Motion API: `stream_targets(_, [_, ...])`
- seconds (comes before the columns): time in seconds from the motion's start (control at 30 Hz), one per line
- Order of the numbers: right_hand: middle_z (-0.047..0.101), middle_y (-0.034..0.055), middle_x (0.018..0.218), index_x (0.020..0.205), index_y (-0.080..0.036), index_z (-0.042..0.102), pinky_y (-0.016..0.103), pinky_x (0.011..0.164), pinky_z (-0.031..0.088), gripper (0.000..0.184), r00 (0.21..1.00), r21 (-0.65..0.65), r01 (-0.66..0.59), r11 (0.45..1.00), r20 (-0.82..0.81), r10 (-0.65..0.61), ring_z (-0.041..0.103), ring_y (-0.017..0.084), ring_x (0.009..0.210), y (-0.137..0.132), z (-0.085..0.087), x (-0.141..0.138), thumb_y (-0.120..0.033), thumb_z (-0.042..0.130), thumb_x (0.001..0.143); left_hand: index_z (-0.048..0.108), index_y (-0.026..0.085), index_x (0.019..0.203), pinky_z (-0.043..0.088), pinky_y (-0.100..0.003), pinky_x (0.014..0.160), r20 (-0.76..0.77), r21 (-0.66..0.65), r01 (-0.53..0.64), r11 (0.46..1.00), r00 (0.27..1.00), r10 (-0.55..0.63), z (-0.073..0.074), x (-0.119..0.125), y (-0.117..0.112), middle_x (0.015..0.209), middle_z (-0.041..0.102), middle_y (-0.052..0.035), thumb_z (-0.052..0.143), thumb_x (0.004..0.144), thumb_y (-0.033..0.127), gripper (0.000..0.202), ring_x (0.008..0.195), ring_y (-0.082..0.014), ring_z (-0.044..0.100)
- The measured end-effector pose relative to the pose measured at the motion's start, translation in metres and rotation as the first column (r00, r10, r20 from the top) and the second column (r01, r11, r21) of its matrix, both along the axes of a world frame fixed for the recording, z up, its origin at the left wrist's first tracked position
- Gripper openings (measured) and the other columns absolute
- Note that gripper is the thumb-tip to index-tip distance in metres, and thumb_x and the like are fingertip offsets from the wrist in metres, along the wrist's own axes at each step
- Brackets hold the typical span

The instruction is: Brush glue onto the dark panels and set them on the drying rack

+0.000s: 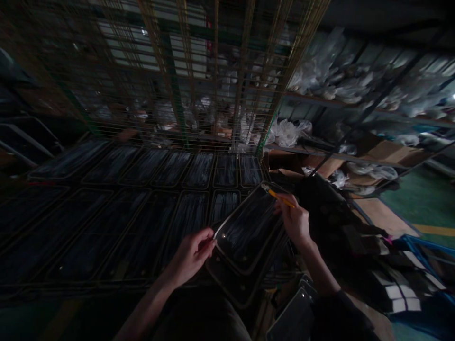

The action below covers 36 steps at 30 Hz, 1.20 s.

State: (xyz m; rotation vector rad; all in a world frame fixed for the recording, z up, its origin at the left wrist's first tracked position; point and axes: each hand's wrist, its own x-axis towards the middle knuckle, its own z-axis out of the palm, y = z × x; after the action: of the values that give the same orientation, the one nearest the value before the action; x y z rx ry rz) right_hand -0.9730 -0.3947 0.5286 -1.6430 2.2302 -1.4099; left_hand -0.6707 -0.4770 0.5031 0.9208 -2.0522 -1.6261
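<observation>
My left hand [194, 253] pinches the near-left edge of a dark, round-cornered panel [249, 232] with a pale rim. Whitish streaks run along this panel's face, and small bright dots show near its corners. In my right hand [296, 222] is a small brush [280, 197] with a yellow-orange handle. The brush's pale tip meets the panel near its far corner; whether it presses on the surface I cannot tell. Under the held panel lies another dark panel [227, 282], partly covered by it.
Rows of similar streaked panels [170, 168] lie to the left and ahead. A wire mesh rack [185, 90] rises behind them. Shelves on the right hold plastic-wrapped items [341, 85] and cardboard boxes [394, 151]. More dark panels [291, 315] stand below my right arm. The scene is dim.
</observation>
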Motion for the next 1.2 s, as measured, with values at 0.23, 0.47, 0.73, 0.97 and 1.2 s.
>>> stream_targets(0.23, [0.061, -0.0023, 0.076, 0.111, -0.024, 0.057, 0.022, 0.058, 0.05, 0.019, 0.87, 0.049, -0.28, 0.959, 0.435, 0.232, 0.062, 0.011, 0.059, 0.053, -0.003, 0.067, -0.035, 0.048, 0.099, 0.053, 0.017, 0.08, 0.035, -0.017, 0.05, -0.048, 0.051, -0.063, 0.997, 0.997, 0.065, -0.003, 0.0, 0.001, 0.063, 0.049, 0.0038, 0.052, 0.09, 0.034, 0.02, 0.055, -0.0085, 0.044])
stream_targets(0.47, [0.061, -0.0027, 0.067, 0.108, -0.022, 0.056, 0.021, 0.052, 0.046, 0.017, 0.639, -0.041, -0.345, 0.938, 0.721, 0.267, 0.059, 0.011, 0.054, 0.089, -0.001, 0.103, -0.034, 0.047, 0.099, 0.055, 0.016, 0.079, 0.035, -0.017, 0.052, 0.003, 0.007, -0.092, 0.996, 0.996, 0.092, 0.0, 0.001, 0.003, 0.066, 0.048, 0.0034, 0.053, 0.09, 0.035, 0.022, 0.061, -0.0091, 0.044])
stream_targets(0.73, [0.058, -0.0024, 0.063, 0.106, -0.019, 0.058, 0.022, 0.05, 0.045, 0.025, 0.728, -0.005, -0.049, 0.999, 0.684, 0.039, 0.055, 0.012, 0.051, 0.094, 0.007, 0.064, -0.041, 0.057, 0.093, 0.055, 0.016, 0.083, 0.032, -0.016, 0.046, 0.008, 0.056, -0.092, 0.994, 0.996, 0.092, 0.003, 0.002, 0.009, 0.066, 0.049, 0.0037, 0.054, 0.089, 0.039, 0.024, 0.055, -0.0077, 0.042])
stream_targets(0.97, [0.058, -0.0021, 0.061, 0.105, -0.019, 0.058, 0.023, 0.048, 0.044, 0.027, 0.783, -0.001, -0.122, 0.993, 0.614, 0.097, 0.055, 0.014, 0.051, 0.084, 0.005, 0.04, -0.044, 0.053, 0.095, 0.055, 0.016, 0.085, 0.033, -0.017, 0.047, 0.038, 0.074, -0.12, 0.99, 0.992, 0.117, 0.01, -0.001, 0.014, 0.066, 0.052, 0.0033, 0.053, 0.09, 0.041, 0.025, 0.052, -0.0071, 0.042])
stream_targets(1.2, [0.062, 0.0003, 0.073, 0.104, -0.02, 0.061, 0.026, 0.054, 0.051, 0.028, 0.933, -0.16, 0.157, 0.974, 0.347, -0.093, 0.063, 0.016, 0.059, 0.051, 0.007, -0.005, -0.045, 0.053, 0.094, 0.053, 0.017, 0.083, 0.036, -0.017, 0.05, 0.029, 0.059, -0.116, 0.991, 0.993, 0.115, 0.015, -0.003, 0.02, 0.069, 0.053, 0.0029, 0.053, 0.091, 0.041, 0.025, 0.054, -0.0067, 0.043])
